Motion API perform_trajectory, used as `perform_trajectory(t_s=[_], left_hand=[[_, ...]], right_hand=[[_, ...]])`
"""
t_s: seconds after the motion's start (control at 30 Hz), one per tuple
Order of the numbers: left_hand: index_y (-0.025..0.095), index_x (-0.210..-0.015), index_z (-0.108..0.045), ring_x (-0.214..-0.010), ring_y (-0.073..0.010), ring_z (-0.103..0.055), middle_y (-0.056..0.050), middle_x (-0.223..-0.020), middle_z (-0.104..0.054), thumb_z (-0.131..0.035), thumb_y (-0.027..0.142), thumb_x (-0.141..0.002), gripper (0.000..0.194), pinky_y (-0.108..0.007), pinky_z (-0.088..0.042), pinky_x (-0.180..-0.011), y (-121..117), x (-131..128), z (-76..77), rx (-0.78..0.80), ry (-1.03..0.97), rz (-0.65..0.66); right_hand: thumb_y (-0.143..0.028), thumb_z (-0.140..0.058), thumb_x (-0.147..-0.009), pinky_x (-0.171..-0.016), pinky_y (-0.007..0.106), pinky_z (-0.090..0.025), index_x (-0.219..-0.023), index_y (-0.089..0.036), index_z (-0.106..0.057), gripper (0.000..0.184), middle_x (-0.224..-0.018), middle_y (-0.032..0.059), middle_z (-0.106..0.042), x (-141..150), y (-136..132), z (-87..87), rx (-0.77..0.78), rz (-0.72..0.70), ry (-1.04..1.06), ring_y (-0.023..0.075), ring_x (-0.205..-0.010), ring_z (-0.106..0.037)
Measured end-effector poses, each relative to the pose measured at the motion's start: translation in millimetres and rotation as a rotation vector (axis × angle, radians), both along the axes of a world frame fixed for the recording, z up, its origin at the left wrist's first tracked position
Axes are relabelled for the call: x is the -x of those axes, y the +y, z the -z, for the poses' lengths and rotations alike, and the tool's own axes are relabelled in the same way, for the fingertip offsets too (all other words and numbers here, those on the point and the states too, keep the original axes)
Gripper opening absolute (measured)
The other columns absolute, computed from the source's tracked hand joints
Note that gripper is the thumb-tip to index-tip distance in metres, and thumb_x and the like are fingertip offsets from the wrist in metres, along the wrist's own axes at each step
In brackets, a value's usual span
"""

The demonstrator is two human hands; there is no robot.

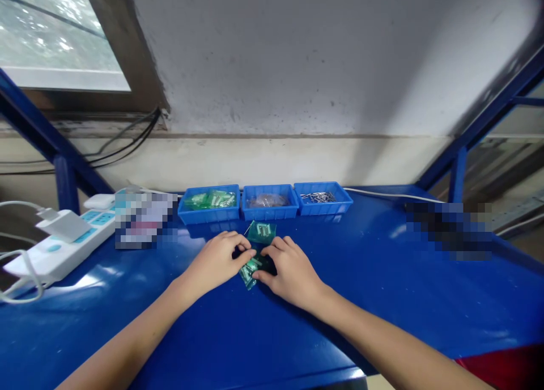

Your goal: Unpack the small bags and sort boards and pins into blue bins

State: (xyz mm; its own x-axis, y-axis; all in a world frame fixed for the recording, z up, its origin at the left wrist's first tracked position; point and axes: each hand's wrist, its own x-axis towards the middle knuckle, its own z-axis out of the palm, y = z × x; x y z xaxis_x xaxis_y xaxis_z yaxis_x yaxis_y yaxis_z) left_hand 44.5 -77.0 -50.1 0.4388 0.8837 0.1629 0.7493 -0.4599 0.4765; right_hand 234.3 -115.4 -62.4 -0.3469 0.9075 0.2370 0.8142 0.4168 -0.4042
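Observation:
My left hand (225,255) has its thumb and fingers closed on the upper edge of a small green see-through plastic bag (250,274) with pale and metallic pieces inside. From the other side, my right hand (291,270) grips the bag with thumb and curled fingers; part of the contact is hidden. Just beyond my fingertips, a second green bag (262,231) lies on the blue table (238,333), also with small metal pieces showing. A thin metal piece (249,227) sticks out by its left edge.
Along the back stand three blue bins: one with green bags (209,215), one with clear bags (271,212), one with metal pieces (325,208). At left lie a white power strip (63,251) with plugs and a blurred item (144,220). A dark blurred object (450,231) sits right.

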Motion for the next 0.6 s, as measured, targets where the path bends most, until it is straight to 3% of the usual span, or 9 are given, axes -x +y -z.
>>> perform_trajectory(t_s=[0.13,0.27,0.33,0.4,0.5,0.6], left_hand=[[0.022,-0.104,-0.064,-0.085,-0.0248,-0.060,-0.006,-0.088,-0.067,-0.063,0.042,-0.073,0.037,-0.034,-0.045,-0.071,-3,-5,5.7,0.096,-0.053,-0.050],[0.021,-0.100,-0.060,-0.076,-0.0192,-0.059,-0.003,-0.082,-0.063,-0.059,0.032,-0.077,0.026,-0.030,-0.046,-0.068,-8,-11,-0.9,0.187,-0.294,-0.085],[0.020,-0.090,-0.058,-0.074,-0.0172,-0.056,-0.002,-0.081,-0.060,-0.056,0.027,-0.079,0.013,-0.029,-0.045,-0.067,-14,-13,-7.4,0.092,-0.391,-0.082],[0.020,-0.080,-0.057,-0.075,-0.0165,-0.054,-0.002,-0.082,-0.058,-0.053,0.020,-0.081,0.004,-0.028,-0.043,-0.068,-20,-15,-13.1,-0.066,-0.397,-0.030],[0.020,-0.077,-0.058,-0.079,-0.0168,-0.052,-0.003,-0.081,-0.055,-0.047,0.011,-0.083,0.016,-0.030,-0.042,-0.074,-27,-17,-15.9,-0.271,-0.330,0.109],[0.022,-0.080,-0.060,-0.080,-0.0178,-0.050,-0.003,-0.083,-0.055,-0.046,0.009,-0.083,0.019,-0.034,-0.040,-0.079,-28,-18,-12.5,-0.303,-0.261,0.162]], right_hand=[[-0.034,-0.070,-0.074,-0.072,0.034,-0.041,-0.090,-0.017,-0.065,0.025,-0.086,0.0077,-0.059,0,3,4.5,0.014,0.030,0.062,0.0218,-0.083,-0.050],[-0.033,-0.065,-0.077,-0.067,0.032,-0.038,-0.091,-0.017,-0.063,0.022,-0.076,0.0044,-0.057,-4,7,1.6,0.008,0.043,0.180,0.0185,-0.074,-0.048],[-0.033,-0.057,-0.081,-0.063,0.029,-0.037,-0.089,-0.017,-0.063,0.018,-0.069,0.0013,-0.055,-6,9,-2.7,0.111,0.047,0.362,0.0156,-0.066,-0.047],[-0.035,-0.045,-0.085,-0.058,0.027,-0.036,-0.086,-0.017,-0.062,0.024,-0.062,-0.0004,-0.053,-7,12,-7.9,0.323,0.028,0.672,0.0133,-0.058,-0.046],[-0.042,-0.035,-0.088,-0.056,0.026,-0.038,-0.081,-0.016,-0.059,0.037,-0.060,0.0006,-0.055,-8,13,-14.5,0.601,-0.053,1.107,0.0123,-0.055,-0.050],[-0.045,-0.056,-0.079,-0.059,0.025,-0.041,-0.078,-0.016,-0.059,0.029,-0.069,0.0010,-0.059,-6,12,-15.5,0.568,-0.046,1.196,0.0114,-0.060,-0.053]])
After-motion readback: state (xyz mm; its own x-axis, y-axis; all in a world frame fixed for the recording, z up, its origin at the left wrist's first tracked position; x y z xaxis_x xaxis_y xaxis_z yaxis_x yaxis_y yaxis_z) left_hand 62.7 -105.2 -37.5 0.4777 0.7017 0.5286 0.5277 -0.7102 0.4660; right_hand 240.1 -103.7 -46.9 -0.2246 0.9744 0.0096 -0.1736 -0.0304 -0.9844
